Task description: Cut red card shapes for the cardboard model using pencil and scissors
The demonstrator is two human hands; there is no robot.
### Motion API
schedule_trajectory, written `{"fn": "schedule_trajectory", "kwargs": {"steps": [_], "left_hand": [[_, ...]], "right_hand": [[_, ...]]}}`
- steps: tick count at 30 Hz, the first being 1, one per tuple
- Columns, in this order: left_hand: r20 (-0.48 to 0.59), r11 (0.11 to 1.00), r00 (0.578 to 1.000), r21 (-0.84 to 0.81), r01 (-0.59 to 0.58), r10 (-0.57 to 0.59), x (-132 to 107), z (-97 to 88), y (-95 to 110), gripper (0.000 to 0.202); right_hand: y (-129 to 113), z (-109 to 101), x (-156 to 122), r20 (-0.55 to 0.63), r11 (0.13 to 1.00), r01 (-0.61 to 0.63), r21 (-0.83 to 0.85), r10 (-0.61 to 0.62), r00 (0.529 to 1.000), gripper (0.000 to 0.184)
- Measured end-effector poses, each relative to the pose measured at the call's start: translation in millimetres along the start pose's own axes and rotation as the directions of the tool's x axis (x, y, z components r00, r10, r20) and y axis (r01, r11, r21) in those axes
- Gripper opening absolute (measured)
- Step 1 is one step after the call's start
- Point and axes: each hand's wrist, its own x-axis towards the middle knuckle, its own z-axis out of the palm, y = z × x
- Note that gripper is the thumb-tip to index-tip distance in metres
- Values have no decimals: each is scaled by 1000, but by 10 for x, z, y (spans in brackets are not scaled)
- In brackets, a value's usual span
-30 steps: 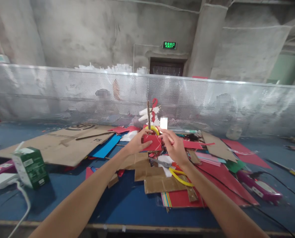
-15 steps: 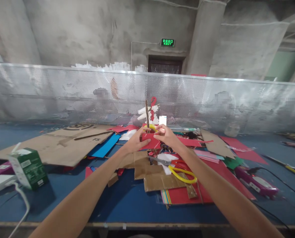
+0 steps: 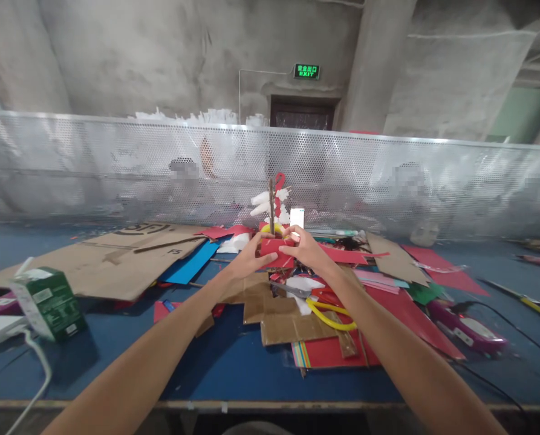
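Both my arms reach out over a blue table (image 3: 233, 362). My left hand (image 3: 248, 261) and my right hand (image 3: 306, 249) pinch a small folded red paper piece (image 3: 275, 251) between them, fingers closed on its two sides. Just behind it stands a paper craft (image 3: 273, 205) with a brown stick, white strips and a red curl. Below my right hand lie yellow-handled scissors (image 3: 324, 312) on scraps of cardboard and red paper.
A large flat cardboard sheet (image 3: 101, 263) and a blue sheet (image 3: 188, 267) lie at the left. A green box (image 3: 47, 302) and a white cable sit at the near left. A purple tool (image 3: 467, 326) lies at the right. A perforated metal screen (image 3: 387, 175) borders the table's far side.
My two hands have drawn closer together on the red paper piece and shifted slightly away from me. The view has tilted a little.
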Motion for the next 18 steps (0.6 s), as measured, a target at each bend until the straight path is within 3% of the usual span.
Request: {"fn": "schedule_trajectory", "kwargs": {"steps": [3, 6, 12, 18], "left_hand": [[-15, 987, 995, -127, 100, -103, -60, 105, -106, 59], [-12, 978, 986, -125, 166, -169, -99, 174, -178, 50], [-40, 973, 981, -140, 184, -191, -97, 204, -225, 51], [-25, 972, 984, -162, 170, -176, -87, 198, -262, 51]], "right_hand": [[18, -6, 1, -34, 1000, 12, 21, -12, 999, 34], [29, 5, 15, -42, 998, 21, 56, -18, 999, 35], [23, 44, 21, -54, 995, 83, 61, -79, 995, 34], [9, 62, 5, -49, 995, 14, 100, -10, 999, 35]]}}
